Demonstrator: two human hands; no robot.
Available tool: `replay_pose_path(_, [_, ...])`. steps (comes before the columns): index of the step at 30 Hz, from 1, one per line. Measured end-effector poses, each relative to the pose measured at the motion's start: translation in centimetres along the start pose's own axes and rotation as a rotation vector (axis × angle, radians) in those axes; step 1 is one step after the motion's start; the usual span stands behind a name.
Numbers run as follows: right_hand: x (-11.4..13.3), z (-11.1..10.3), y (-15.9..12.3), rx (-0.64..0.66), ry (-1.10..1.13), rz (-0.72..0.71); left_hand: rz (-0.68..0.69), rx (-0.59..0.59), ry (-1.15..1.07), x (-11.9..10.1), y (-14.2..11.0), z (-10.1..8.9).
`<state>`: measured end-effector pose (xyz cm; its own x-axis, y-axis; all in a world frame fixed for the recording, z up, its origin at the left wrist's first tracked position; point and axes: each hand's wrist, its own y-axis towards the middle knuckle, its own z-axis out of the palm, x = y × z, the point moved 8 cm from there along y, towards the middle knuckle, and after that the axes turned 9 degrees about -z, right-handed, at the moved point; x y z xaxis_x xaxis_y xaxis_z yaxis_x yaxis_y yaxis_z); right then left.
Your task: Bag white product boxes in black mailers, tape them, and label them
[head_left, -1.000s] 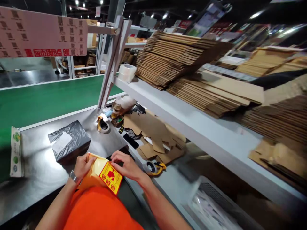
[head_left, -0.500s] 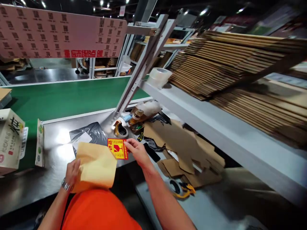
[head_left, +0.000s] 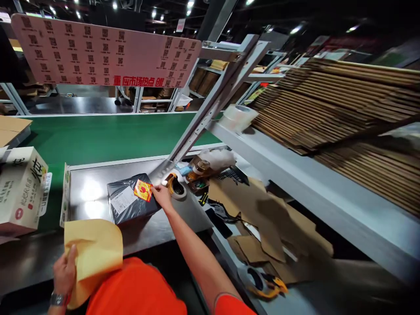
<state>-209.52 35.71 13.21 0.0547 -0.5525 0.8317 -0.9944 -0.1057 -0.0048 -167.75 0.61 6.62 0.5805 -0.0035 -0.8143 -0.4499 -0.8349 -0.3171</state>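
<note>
My right hand (head_left: 162,197) pinches the edge of a red and yellow fragile sticker (head_left: 143,190) with a wine-glass sign. The sticker lies over the top of a black-wrapped parcel (head_left: 126,210) on the metal table; whether it is stuck down I cannot tell. A white label (head_left: 124,199) is on the parcel, left of the sticker. Closer to my body, my left hand (head_left: 64,270) grips a sheet of yellow backing paper (head_left: 95,245) by its left side. Just right of the parcel stands a tape dispenser (head_left: 176,187).
A white printed carton (head_left: 22,190) stands at the left, by the green conveyor belt (head_left: 108,136). Stacked flat cardboard (head_left: 334,105) and a clear tape roll (head_left: 238,117) rest on the right shelf. Below it lie cardboard scraps (head_left: 252,218) and another tape dispenser (head_left: 260,282).
My right hand has carried the sticker away from the yellow paper to the parcel's top. My left hand has drawn the paper down and left, uncovering the parcel and its label.
</note>
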Motion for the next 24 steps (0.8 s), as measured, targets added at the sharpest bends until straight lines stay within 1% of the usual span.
replay_pose_path(3, [0.5,-0.3,0.1,0.032,-0.235,-0.028,0.063,0.002,0.014,-1.3,-0.2,1.5])
replay_pose_path(7, [1.5,-0.1,0.2,0.097,-0.454,-0.063,0.086,0.085,-0.028,-3.3,-0.1,3.1])
replay_pose_path(9, [1.9,0.0,0.5,0.125,-0.536,-0.072,0.095,0.099,-0.049,-3.9,0.2,3.3])
replay_pose_path(11, [1.8,-0.1,0.8,0.158,-0.606,-0.071,0.109,0.088,-0.047,-4.2,0.5,3.2])
replay_pose_path(14, [1.0,-0.8,1.3,0.178,-0.685,-0.06,0.103,0.066,-0.036,-3.9,0.8,2.9])
replay_pose_path(16, [0.9,-1.2,1.6,0.123,-0.697,-0.13,0.093,0.054,-0.036,-3.4,0.9,2.7])
replay_pose_path(17, [1.2,-1.1,1.7,0.085,-0.687,-0.209,0.088,0.052,-0.035,-3.2,0.9,2.7])
replay_pose_path(19, [2.3,0.0,1.4,0.039,-0.624,-0.429,0.08,0.042,-0.021,-2.8,0.9,2.7])
replay_pose_path(20, [2.7,1.1,1.1,0.045,-0.586,-0.526,0.074,0.041,-0.014,-2.5,0.9,2.7])
replay_pose_path(21, [3.0,2.4,0.9,0.071,-0.554,-0.587,0.07,0.044,-0.008,-2.4,1.0,2.7])
replay_pose_path(22, [3.0,3.8,0.8,0.107,-0.532,-0.616,0.072,0.051,-0.004,-2.2,1.0,2.8])
replay_pose_path(24, [2.8,6.5,0.7,0.165,-0.533,-0.594,0.082,0.065,-0.014,-2.2,0.9,2.8])
